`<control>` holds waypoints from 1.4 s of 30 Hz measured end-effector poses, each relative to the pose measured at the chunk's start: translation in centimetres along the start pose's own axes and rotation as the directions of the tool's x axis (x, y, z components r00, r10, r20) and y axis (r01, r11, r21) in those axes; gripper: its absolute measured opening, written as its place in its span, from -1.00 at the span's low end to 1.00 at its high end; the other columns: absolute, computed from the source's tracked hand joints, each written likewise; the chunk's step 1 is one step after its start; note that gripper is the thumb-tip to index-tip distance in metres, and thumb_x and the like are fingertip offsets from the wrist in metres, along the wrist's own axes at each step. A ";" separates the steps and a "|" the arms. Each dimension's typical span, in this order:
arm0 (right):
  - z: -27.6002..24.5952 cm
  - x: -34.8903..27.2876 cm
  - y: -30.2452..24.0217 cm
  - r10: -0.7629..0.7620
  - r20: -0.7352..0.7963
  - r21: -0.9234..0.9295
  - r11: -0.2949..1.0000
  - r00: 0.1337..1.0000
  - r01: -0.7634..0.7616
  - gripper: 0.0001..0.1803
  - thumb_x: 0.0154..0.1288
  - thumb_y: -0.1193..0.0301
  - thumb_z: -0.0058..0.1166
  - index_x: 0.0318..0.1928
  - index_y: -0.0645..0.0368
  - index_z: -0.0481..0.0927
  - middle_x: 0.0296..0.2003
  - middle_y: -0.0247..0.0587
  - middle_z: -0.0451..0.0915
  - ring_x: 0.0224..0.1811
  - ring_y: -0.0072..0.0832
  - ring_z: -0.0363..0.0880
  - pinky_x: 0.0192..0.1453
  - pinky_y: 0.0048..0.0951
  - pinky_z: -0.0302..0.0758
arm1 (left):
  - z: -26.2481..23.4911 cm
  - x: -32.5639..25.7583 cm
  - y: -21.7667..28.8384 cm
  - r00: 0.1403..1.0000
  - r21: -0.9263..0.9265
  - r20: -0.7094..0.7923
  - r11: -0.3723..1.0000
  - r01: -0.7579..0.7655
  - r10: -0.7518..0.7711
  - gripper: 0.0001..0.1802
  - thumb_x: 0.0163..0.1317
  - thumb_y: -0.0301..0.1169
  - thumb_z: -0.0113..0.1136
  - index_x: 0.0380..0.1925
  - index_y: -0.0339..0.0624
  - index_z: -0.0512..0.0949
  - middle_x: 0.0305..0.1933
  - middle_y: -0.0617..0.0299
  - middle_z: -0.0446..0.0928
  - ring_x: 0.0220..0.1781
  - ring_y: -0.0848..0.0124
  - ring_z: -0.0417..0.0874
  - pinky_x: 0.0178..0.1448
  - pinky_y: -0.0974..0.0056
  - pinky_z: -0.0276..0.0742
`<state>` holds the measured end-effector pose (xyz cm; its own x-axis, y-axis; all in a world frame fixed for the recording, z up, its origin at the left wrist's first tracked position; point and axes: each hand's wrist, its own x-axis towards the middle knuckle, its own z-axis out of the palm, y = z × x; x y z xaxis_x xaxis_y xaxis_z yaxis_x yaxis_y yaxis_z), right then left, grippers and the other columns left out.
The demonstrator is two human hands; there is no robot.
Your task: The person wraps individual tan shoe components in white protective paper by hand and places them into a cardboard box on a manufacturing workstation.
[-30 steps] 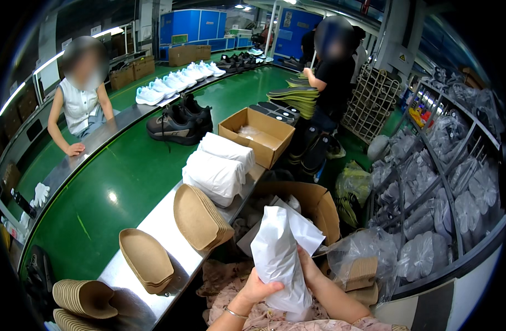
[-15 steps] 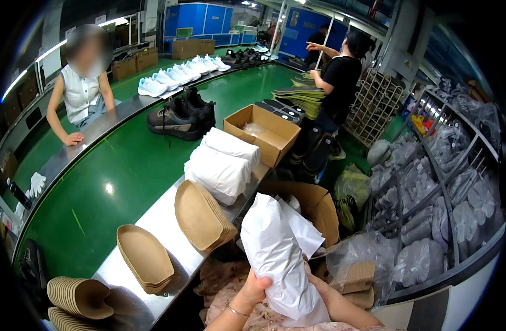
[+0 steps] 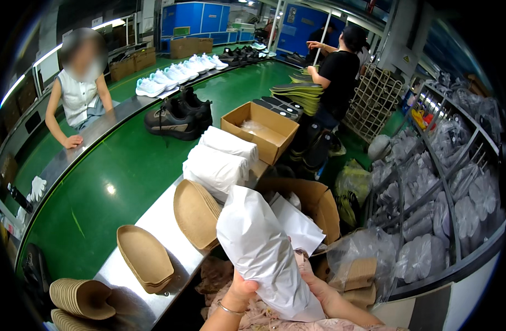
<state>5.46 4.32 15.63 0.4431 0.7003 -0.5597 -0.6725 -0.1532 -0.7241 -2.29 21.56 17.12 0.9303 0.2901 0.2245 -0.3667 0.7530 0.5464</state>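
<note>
A long bundle wrapped in crumpled white paper (image 3: pixel 261 251) is held tilted in front of my lap; the paper hides what is inside. My left hand (image 3: pixel 243 289) grips its lower left side, thumb on the paper. On the opposite side my right hand (image 3: pixel 315 280) is closed around the bundle, its fingers partly hidden behind it. Two similar white paper bundles (image 3: pixel 215 168) lie side by side on the metal bench. Nearer to me, on the same bench, are stacks of brown moulded cardboard inserts (image 3: pixel 195 212), (image 3: pixel 144 256).
An open cardboard box (image 3: pixel 259 132) stands at the bench end beside dark shoes (image 3: pixel 178 116). Below it, a larger carton (image 3: pixel 319 207) holds white paper. Right of me is a metal rack (image 3: pixel 424 193) of plastic-bagged items. A person (image 3: pixel 82 91) stands across the green conveyor; another works at the far right.
Both hands have moved the wrapped bundle left and slightly down, its top tipping toward the bench. It now overlaps the edge of the nearest insert stack.
</note>
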 end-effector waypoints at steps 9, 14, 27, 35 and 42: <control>-1.9 -0.7 -2.8 -0.228 0.015 -0.221 0.949 0.974 0.225 -0.73 0.33 0.38 -0.11 -0.07 0.31 0.46 -0.14 -0.13 0.53 -0.05 -0.50 0.49 0.03 -0.45 0.41 | 2.0 0.8 1.5 0.997 -0.015 0.002 0.997 0.076 -0.076 0.29 -0.40 0.28 0.38 0.21 -0.41 0.07 0.20 -0.25 0.21 0.16 0.03 0.38 0.21 0.05 0.39; -2.1 0.9 -0.7 -0.379 0.304 -0.057 0.909 0.874 0.414 -0.55 0.41 0.30 -0.36 0.19 0.31 0.24 0.13 -0.16 0.35 0.19 -0.45 0.28 0.31 -0.46 0.12 | 4.0 0.9 0.5 0.991 0.059 0.006 0.989 0.135 -0.136 0.33 -0.42 0.32 0.35 0.21 -0.44 0.06 0.18 -0.24 0.25 0.16 0.07 0.39 0.24 0.09 0.35; 1.4 -0.9 0.1 -0.311 0.433 0.670 0.739 0.846 -0.071 -0.56 0.40 0.20 -0.24 0.12 0.24 0.33 0.03 -0.22 0.46 0.06 -0.48 0.43 0.21 -0.45 0.31 | 5.3 0.4 0.3 0.996 0.075 -0.030 0.994 0.081 -0.079 0.24 -0.30 0.46 0.08 0.17 -0.37 0.12 0.10 -0.22 0.31 0.02 0.02 0.49 0.10 0.00 0.47; -0.3 -1.4 -1.2 -0.371 0.384 0.340 0.908 0.845 0.244 -0.08 0.11 -0.09 0.09 0.30 0.19 0.03 0.14 -0.13 0.31 0.22 -0.35 0.24 0.30 -0.36 0.14 | 2.9 1.2 -0.2 0.998 0.069 -0.059 0.997 0.022 -0.018 -0.01 -0.14 0.21 0.11 0.11 -0.40 0.21 0.04 -0.11 0.39 0.02 0.14 0.50 0.10 0.13 0.44; -0.4 -5.2 -2.8 -0.385 0.316 -0.494 0.713 0.867 0.497 0.24 -0.12 0.21 0.39 0.37 0.14 -0.31 0.24 0.06 0.11 0.31 -0.19 0.09 0.35 -0.31 0.02 | 2.2 1.1 -1.3 0.914 0.312 -0.300 0.934 -0.175 0.272 -0.17 -0.12 -0.13 0.34 0.09 -0.40 0.25 0.01 0.09 0.42 0.00 0.31 0.49 0.11 0.23 0.40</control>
<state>5.27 0.82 20.37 0.4558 0.8865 -0.0795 0.0334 -0.1063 -0.9938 -0.80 19.56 18.47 0.7537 0.6476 0.1116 -0.5088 0.4677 0.7227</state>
